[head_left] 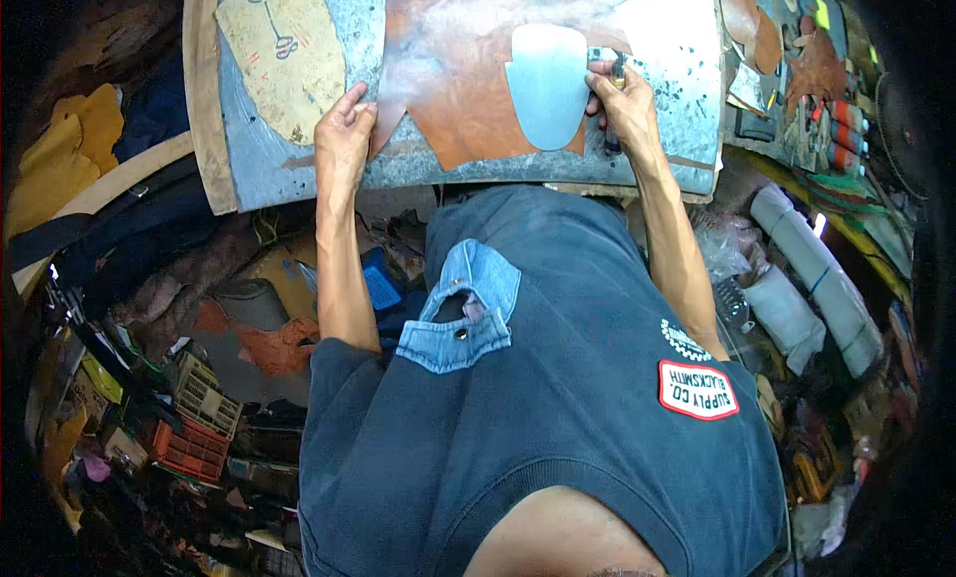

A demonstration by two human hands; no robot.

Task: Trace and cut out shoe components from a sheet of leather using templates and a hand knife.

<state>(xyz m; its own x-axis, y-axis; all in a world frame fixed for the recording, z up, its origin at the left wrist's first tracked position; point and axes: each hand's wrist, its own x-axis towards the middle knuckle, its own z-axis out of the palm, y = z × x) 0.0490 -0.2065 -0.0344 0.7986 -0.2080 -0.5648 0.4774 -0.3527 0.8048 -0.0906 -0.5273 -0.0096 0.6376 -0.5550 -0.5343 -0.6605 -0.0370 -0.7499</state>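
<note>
While the left hand [342, 139] has its thumb and forefinger drawn close together at the left edge of the brown leather [463, 129], I cannot tell whether they actually pinch it; that placing would suit steadying the sheet. The right hand [627, 104] has its fingers curled about a dark slim tool [619, 69], fingertips against the right side of the pale blue template [546, 89], perhaps so that one grip can both carry the tool and check the shape. The template lies flat on the leather, long side running away from the person, near its right end, probably for easy reach. Both are close to the near edge of the bench [687, 109]. Toward the bench's left edge lies a stained yellowish card [284, 59], seemingly set aside from the leather. Beyond the right edge are orange-red containers [846, 134] and, nearer, a pale wrapped roll [817, 243].
</note>
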